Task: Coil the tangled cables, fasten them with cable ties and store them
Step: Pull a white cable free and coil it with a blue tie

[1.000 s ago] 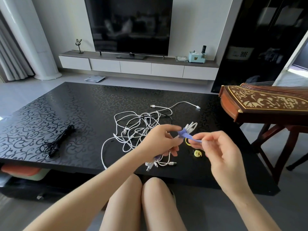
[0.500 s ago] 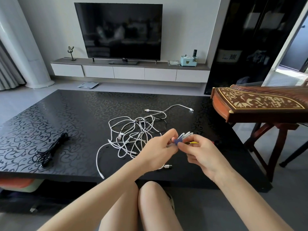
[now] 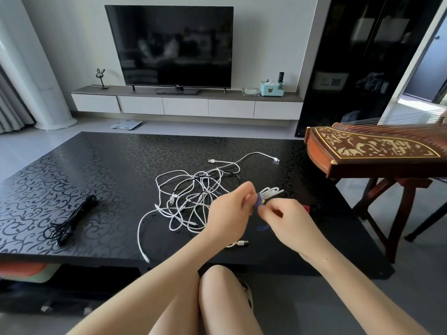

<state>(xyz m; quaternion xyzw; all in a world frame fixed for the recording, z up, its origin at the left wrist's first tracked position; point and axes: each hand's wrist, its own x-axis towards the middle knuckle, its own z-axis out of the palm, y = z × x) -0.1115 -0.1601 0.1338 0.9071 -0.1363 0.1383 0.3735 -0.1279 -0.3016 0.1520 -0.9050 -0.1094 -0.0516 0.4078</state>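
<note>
The left grip [image 3: 231, 210] pinches the white coil [image 3: 272, 191], whose loops jut just beyond it, and the right grip [image 3: 287, 220] pinches the blue tie [image 3: 258, 202] between them; if either pinch slackens mid-wrap, the loops could spring open onto the tabletop [image 3: 121, 165] below.

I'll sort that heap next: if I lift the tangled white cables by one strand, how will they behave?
Probably floppy: the white cables lie in loose loops. Likely light, as the strands are thin. One strand would probably drag others along, since loops cross each other.
</note>
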